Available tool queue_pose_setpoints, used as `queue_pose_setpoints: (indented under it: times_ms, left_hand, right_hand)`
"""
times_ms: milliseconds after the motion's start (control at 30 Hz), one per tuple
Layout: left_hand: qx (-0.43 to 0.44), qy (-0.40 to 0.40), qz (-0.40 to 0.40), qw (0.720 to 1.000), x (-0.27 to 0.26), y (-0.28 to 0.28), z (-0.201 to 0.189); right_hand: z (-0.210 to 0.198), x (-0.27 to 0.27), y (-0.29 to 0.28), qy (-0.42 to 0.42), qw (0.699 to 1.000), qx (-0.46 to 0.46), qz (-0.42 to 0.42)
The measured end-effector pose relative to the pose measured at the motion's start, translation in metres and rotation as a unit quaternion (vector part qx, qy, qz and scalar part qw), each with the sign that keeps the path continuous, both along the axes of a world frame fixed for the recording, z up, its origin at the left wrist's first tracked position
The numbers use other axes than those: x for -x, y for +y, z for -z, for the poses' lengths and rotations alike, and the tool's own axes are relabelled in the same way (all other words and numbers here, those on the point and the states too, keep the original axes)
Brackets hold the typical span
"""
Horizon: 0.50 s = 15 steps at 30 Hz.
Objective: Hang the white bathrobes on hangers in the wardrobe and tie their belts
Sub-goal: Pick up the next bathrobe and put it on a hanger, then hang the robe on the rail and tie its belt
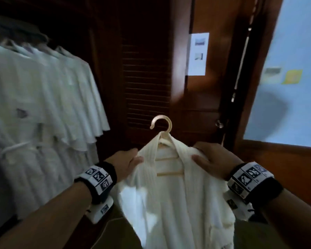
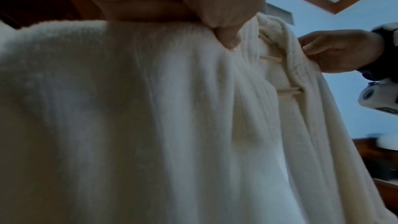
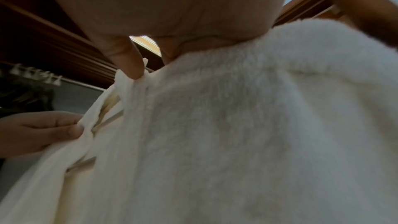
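A white bathrobe (image 1: 171, 198) hangs on a pale wooden hanger (image 1: 162, 123), held up in front of the dark wardrobe door. My left hand (image 1: 131, 161) grips the robe's left shoulder, thumb on the front. My right hand (image 1: 210, 159) grips the right shoulder the same way. In the left wrist view the thumb (image 2: 226, 38) presses into the ribbed collar of the bathrobe (image 2: 129, 117), and the right hand (image 2: 336, 50) pinches the far lapel. In the right wrist view the thumb (image 3: 129, 64) sits on the bathrobe (image 3: 237, 125). The hanger's bars (image 1: 169, 172) show through the open front. No belt is visible.
Several white robes (image 1: 43, 105) hang on the rail at the left, one with a tied belt (image 1: 16, 148). A louvred wooden door (image 1: 147, 78) stands behind the hanger. A paper sheet (image 1: 197, 53) is stuck on the door frame. A blue wall (image 1: 285, 87) lies to the right.
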<state>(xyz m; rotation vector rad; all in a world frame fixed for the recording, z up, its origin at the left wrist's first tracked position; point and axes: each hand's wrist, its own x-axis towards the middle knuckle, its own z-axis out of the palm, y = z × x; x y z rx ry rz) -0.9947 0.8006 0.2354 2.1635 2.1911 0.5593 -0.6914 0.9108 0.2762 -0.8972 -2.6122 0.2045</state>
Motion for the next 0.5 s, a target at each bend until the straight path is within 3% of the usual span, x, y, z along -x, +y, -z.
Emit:
queue_pose_setpoints:
  times_ms: [200, 500]
  left_hand:
    - [-0.022, -0.021, -0.138, 0.99, 0.129, -0.037, 0.001]
    - [-0.039, 0.09, -0.315, 0.944, 0.277, -0.044, -0.067]
  right_hand:
    - [-0.01, 0.172, 0.053, -0.02, 0.987, -0.016, -0.16]
    - [-0.048, 0.391, 0.124, 0.031, 0.947, -0.063, -0.313]
